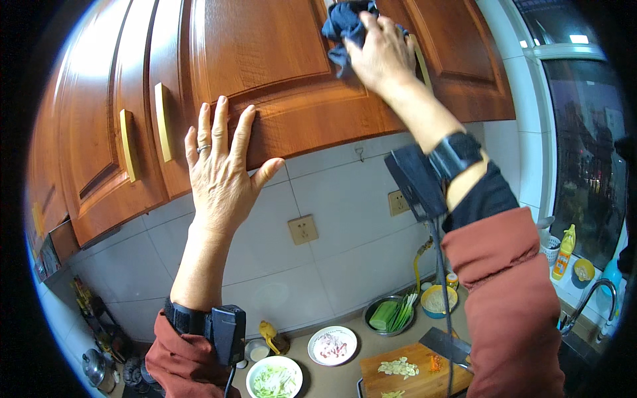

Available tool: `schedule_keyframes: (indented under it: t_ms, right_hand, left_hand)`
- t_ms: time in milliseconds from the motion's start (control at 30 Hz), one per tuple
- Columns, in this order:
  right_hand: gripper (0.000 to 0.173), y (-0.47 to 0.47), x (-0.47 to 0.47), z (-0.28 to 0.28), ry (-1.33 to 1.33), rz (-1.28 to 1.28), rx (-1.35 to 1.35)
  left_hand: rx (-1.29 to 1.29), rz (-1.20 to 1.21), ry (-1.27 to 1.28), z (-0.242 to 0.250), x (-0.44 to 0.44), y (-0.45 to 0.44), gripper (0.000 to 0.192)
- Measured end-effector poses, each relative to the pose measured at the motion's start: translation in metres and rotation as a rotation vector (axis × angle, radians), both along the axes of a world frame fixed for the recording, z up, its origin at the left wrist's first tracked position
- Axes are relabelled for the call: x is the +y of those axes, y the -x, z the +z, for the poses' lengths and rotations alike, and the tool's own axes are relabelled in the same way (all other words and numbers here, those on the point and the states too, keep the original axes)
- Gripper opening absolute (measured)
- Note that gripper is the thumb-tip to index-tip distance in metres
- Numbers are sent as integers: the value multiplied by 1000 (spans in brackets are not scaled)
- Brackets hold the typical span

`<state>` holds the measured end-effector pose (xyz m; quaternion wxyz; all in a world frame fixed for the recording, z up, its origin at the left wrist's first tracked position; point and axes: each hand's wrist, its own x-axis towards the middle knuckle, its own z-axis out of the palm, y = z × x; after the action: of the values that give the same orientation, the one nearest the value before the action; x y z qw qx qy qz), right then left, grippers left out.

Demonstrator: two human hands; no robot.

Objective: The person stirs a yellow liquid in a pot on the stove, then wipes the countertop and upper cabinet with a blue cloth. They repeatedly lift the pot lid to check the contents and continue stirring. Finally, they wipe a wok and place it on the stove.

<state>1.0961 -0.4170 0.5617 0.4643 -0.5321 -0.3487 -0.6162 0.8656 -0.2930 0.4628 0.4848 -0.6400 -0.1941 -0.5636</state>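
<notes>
My right hand [385, 57] presses a bunched dark blue cloth [346, 27] against the front of a wooden cabinet door [268, 45], beside a gold-coloured handle [421, 64]. Lower and to the left, my left hand [221, 159] lies with fingers spread on the bottom part of the cabinet front, its thumb by the lower edge. A ring is on one of its fingers. Both wrists wear black straps with a black box and a cable.
On the counter below stand a bowl of sliced greens [274, 379], a white dish [332, 346], a bowl of green vegetables [389, 315] and a cutting board [413, 380] with a cleaver [443, 347]. A faucet [592, 298] and a yellow bottle [564, 252] are at right.
</notes>
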Motion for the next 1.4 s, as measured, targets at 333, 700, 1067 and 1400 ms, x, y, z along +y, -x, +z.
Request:
schedule_keyframes:
  t_ms: [333,700,1067,1400]
  right_hand:
    - [61,-38,-85,-132,21,199,-317]
    - [52,-176,-87,-78,-38,-77,373]
    - [51,-147,-94,-83,65,-29,307]
    - [50,-207,-117,-68,-48,-151,431]
  left_hand:
    - [-3,5,71,1,-10,1,81]
    - [-6,30,25,0,-9,0,82]
    - [-35,131,-26,1,-9,-5,81]
    - [-28,134,-1,2,-8,-3,85]
